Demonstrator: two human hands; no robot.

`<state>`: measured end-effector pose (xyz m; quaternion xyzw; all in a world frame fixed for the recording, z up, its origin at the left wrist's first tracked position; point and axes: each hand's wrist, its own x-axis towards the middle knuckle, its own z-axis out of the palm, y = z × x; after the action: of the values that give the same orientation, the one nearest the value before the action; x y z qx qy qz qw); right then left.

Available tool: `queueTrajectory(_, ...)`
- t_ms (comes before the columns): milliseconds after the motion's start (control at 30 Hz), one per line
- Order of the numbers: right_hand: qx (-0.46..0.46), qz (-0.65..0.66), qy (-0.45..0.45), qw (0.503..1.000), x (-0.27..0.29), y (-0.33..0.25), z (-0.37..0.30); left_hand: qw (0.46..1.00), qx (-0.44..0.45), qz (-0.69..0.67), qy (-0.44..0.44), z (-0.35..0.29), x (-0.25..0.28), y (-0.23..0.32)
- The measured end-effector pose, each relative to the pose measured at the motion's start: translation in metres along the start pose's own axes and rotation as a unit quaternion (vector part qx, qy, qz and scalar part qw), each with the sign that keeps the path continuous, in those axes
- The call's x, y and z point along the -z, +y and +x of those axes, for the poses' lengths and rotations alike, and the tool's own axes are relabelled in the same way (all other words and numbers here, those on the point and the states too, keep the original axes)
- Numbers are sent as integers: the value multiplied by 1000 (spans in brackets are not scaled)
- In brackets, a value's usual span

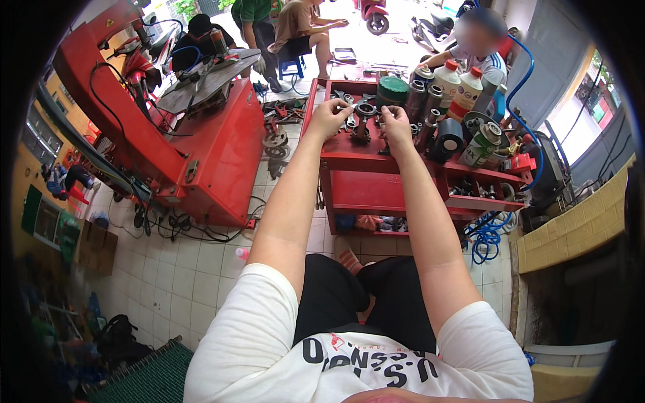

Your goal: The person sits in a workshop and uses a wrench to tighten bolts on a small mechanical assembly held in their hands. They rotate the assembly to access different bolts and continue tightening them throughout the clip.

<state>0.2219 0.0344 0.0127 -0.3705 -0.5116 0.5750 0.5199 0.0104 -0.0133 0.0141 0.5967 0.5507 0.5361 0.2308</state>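
White floor tiles (201, 275) spread through an open-fronted workshop, with a big red machine (225, 158) to the left and a seated person (295, 30) at the far side; a red tool cart (353, 191) stands straight ahead, a blue hose (485, 238) coiled by its right side. On the cart's top, toward the far half, is a dark metal part (363, 122), ringed at one end and narrower along its stem; its long axis runs near to far in view, the ring at the far end, though whether it stands upright or is tilted is hard to tell; it sits in the gap between both hands, just right of the left hand's fingertips and just left of the right hand's. The left hand (329, 119) looks slightly nearer to the ring, its thumb and forefinger drawn close; the right hand (398, 125) has its fingers bent inward toward the part; I cannot tell whether either hand pinches anything or touches the ring. Beyond the right hand stand a green tub (392, 91), dark spray cans (415, 101) and red-capped bottles (463, 94); small silvery pieces lie beside the left fingertips.
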Motion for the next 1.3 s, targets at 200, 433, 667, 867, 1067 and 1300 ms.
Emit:
queueTrajectory(200,29,3,0,1000,3,4,4,1000,14,-5,-1,2,-1,2)
queueTrajectory(433,48,8,7,999,4,5,2,1000,20,13,-2,0,-1,7)
queueTrajectory(667,11,16,20,1000,0,-3,0,1000,31,-2,-6,3,1,0)
queueTrajectory(867,66,-19,9,998,2,8,7,1000,25,1,-3,5,-1,-2)
queueTrajectory(1067,60,-32,26,997,1,5,3,1000,1,-19,3,1,-3,5)
queueTrajectory(1300,8,-36,37,999,3,1,1,999,-2,-43,-20,1,-3,3)
